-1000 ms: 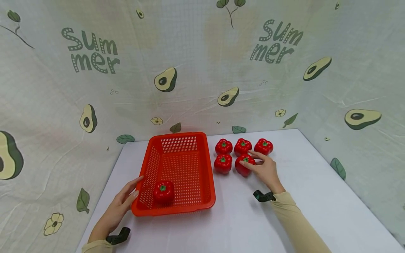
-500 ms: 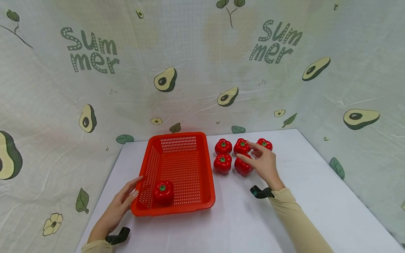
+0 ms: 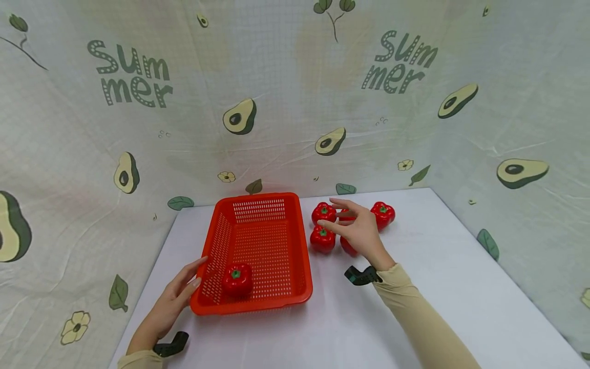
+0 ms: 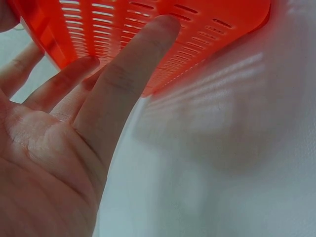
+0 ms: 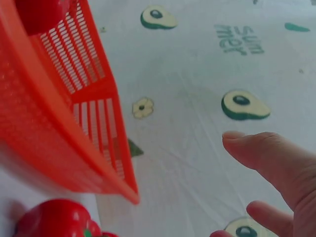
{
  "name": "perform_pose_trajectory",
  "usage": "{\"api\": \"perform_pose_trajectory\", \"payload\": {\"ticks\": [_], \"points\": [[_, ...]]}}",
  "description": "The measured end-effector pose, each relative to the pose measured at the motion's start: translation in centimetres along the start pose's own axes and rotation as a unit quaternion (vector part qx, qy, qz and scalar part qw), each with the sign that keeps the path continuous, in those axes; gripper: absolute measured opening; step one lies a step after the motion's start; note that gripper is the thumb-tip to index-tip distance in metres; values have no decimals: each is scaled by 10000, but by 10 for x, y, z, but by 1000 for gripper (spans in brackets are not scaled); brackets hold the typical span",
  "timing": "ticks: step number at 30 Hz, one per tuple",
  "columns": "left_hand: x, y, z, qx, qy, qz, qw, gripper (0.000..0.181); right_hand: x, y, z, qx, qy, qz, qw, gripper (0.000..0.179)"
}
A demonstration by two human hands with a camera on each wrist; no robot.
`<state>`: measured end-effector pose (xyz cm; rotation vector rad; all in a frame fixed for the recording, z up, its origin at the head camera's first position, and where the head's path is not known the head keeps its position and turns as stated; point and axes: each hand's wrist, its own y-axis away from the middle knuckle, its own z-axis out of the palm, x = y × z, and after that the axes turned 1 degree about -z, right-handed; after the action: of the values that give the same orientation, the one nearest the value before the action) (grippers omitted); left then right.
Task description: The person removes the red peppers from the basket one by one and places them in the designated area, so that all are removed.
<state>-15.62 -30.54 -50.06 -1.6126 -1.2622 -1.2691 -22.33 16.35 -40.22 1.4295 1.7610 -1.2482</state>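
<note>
A red bell pepper (image 3: 237,280) sits in the near left part of the red plastic basket (image 3: 276,302). My left hand (image 3: 172,300) touches the basket's left side, its fingers fairly straight; in the left wrist view one finger lies against the slotted wall. My right hand (image 3: 361,230) is over the group of peppers to the right, fingers apart and holding nothing. Its fingertips are near the back left pepper (image 3: 324,211) and the front left pepper (image 3: 322,240). The hand partly hides the back middle pepper (image 3: 346,214) and the front middle pepper (image 3: 348,247).
One more red pepper (image 3: 383,215) stands at the back right of the group. White cloth covers the table (image 3: 451,266). A printed curtain (image 3: 276,148) hangs behind and at both sides.
My right hand has left the front middle pepper and moved left and slightly up over the group, without a pepper. The left hand and the basket stay in place.
</note>
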Motion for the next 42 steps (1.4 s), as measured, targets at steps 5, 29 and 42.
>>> {"api": "perform_pose_trajectory", "payload": {"ticks": [5,29,42], "points": [[0,-1,1,56,45,-70,9999,51,-11,-5,11,-435,-163,-86,9989,63],[0,-2,2,156,-49,-169,9997,50,-27,-15,67,-2535,-1066,-596,9596,60],[-1,-1,2,112,-171,-32,9998,51,-37,-16,101,-3286,-988,-725,9365,55]]}}
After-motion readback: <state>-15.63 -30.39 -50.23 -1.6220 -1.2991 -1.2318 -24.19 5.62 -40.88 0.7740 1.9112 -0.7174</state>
